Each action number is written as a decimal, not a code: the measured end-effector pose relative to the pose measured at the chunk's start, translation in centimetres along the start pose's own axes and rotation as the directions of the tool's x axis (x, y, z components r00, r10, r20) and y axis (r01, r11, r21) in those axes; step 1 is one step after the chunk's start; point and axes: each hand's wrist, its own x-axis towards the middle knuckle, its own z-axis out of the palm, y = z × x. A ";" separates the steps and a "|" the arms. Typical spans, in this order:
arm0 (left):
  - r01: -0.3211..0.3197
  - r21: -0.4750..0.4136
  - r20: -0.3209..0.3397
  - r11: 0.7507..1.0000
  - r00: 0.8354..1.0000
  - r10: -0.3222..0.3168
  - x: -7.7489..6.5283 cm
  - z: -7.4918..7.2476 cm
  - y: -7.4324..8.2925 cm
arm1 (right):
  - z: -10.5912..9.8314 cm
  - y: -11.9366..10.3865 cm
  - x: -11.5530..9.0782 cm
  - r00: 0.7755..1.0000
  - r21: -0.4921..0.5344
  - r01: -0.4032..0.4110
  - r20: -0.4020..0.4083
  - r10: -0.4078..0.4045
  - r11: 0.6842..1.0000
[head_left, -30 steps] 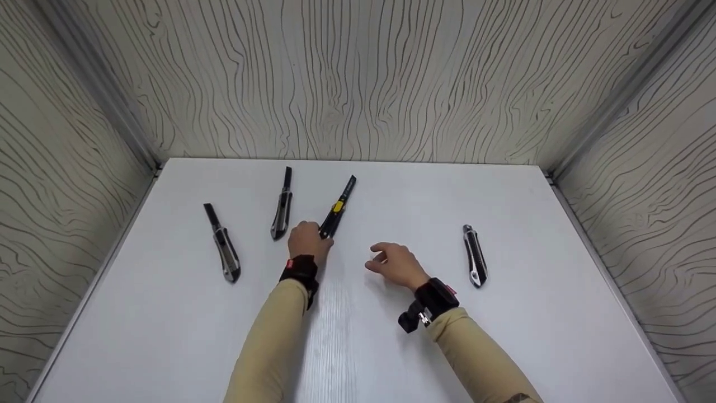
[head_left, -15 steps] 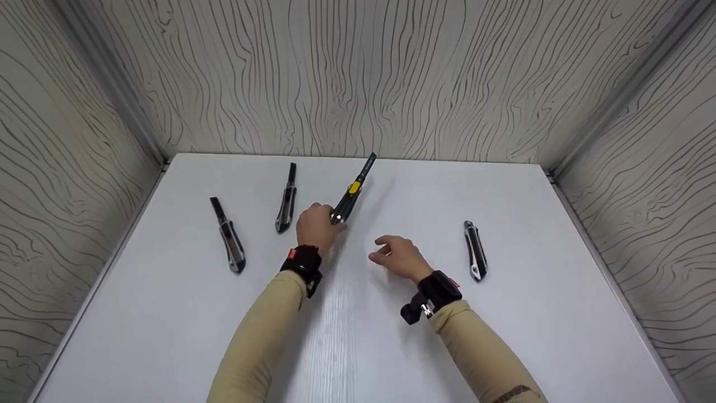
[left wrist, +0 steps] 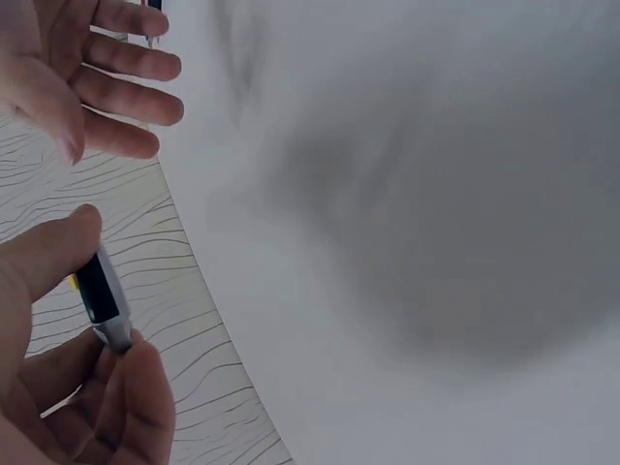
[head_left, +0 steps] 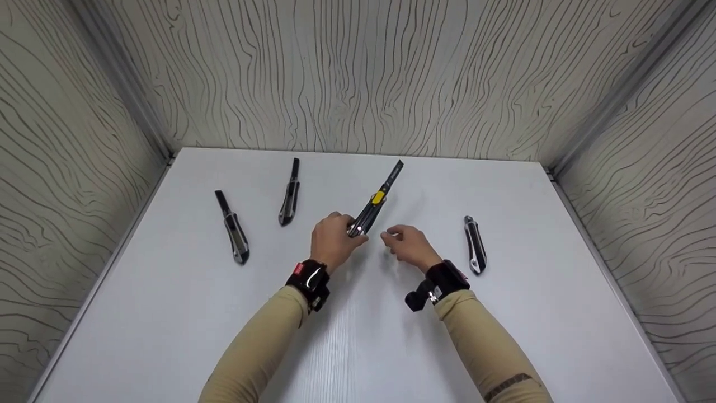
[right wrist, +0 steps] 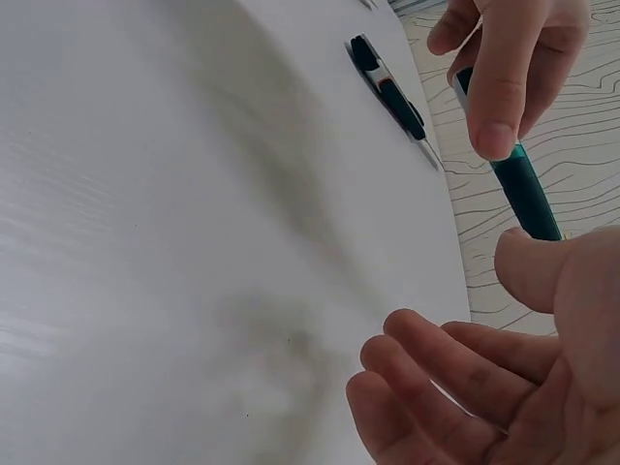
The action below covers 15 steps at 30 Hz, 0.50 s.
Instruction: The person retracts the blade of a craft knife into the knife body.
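Head view: The bench (head_left: 168, 319) has its far edge running across the upper middle, along the patterned back wall (head_left: 358, 73); its side edges slope outward toward the lower corners. A broad bench surface extends toward lower left and lower right. At centre, the left hand (head_left: 335, 240) grips the butt end of the yellow-slider cutter (head_left: 367, 215). The cutter's long axis runs from lower left to upper right, blade toward upper right. The right hand (head_left: 411, 246), just beside and apart from the cutter, has a partly curled, unloaded grip. Two cutters (head_left: 288, 201) with extended blades lie at left, blades toward the top; a shorter cutter (head_left: 475, 246) lies at right.

Left wrist view: The bench edge runs diagonally from upper left to bottom centre. At lower left, the left hand pinches the cutter's butt. At upper left, the right hand's fingers are extended.

Right wrist view: At upper right, the left hand holds the cutter, axis slanting toward lower right. At lower right, the right hand's fingers are gently bent.
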 end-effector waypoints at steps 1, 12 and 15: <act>-0.004 -0.007 0.007 1.000 1.000 0.004 -0.3 0.1 0.1 | -0.1 0.1 0.0 1.000 0.021 -0.008 0.002 0.008 1.000; -0.053 -0.042 0.064 0.998 0.996 0.055 -2.8 1.3 0.7 | -0.5 0.1 0.5 0.994 0.399 -0.078 -0.036 0.101 0.914; -0.083 -0.031 0.055 0.996 0.995 0.085 -3.3 1.5 0.8 | -0.5 0.0 0.6 0.988 0.498 -0.098 -0.052 0.143 0.861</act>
